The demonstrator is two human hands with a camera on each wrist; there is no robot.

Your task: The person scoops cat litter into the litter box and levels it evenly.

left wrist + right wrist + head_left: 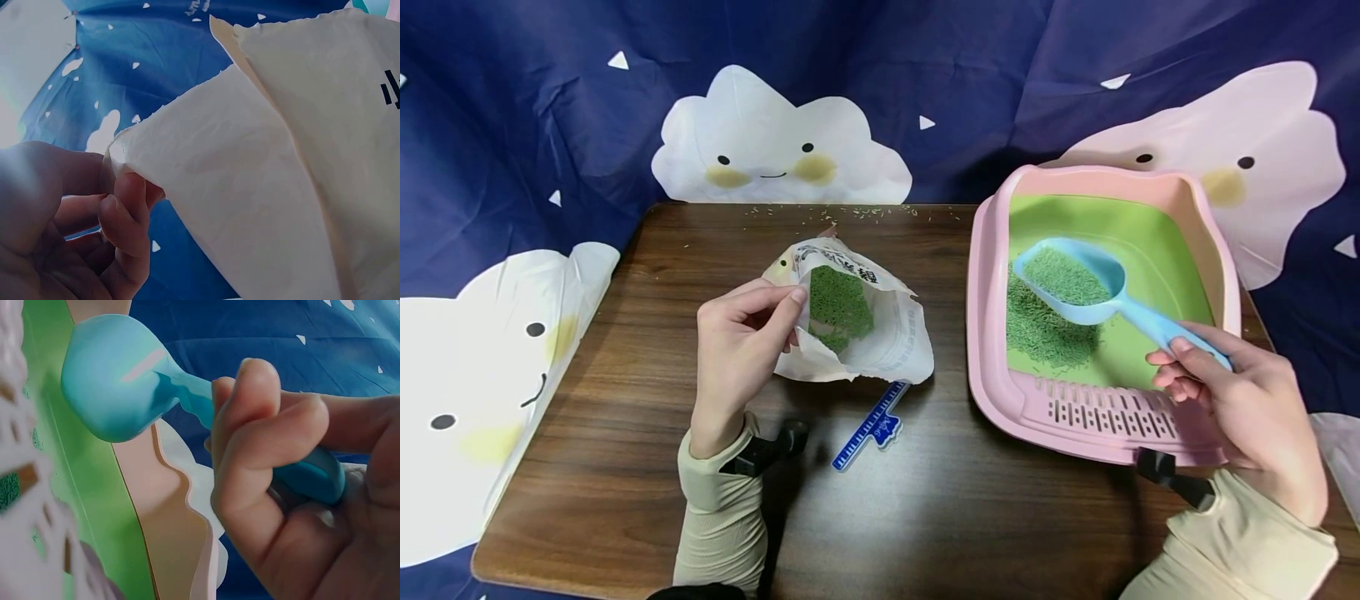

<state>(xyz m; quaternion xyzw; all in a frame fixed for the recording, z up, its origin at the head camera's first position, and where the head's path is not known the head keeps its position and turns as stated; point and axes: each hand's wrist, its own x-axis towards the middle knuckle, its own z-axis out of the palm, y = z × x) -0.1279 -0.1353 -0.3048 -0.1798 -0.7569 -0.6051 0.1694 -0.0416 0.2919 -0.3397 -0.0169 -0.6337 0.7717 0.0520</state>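
Note:
My left hand [741, 342] pinches the torn edge of a white paper-like bag [898, 337] between thumb and fingers. Green pellets [838, 304] show through the bag's open mouth. In the left wrist view the bag's pale side [219, 150] stretches away from the fingertips. My right hand [1247, 383] grips the handle of a light blue litter scoop [1093, 312], with fingers curled round it. The scoop carries green pellets [1063, 275] and hangs above a pink litter box [988, 333]. Its rounded underside fills the upper left of the right wrist view. More pellets [1048, 333] lie heaped on the box's green floor.
A blue ruler-like clip [872, 429] lies on the brown wooden table [587, 442], partly under the bag. Pale crumbs [865, 211] are scattered along the table's back edge. A dark blue cloth [970, 50] with white clouds hangs behind.

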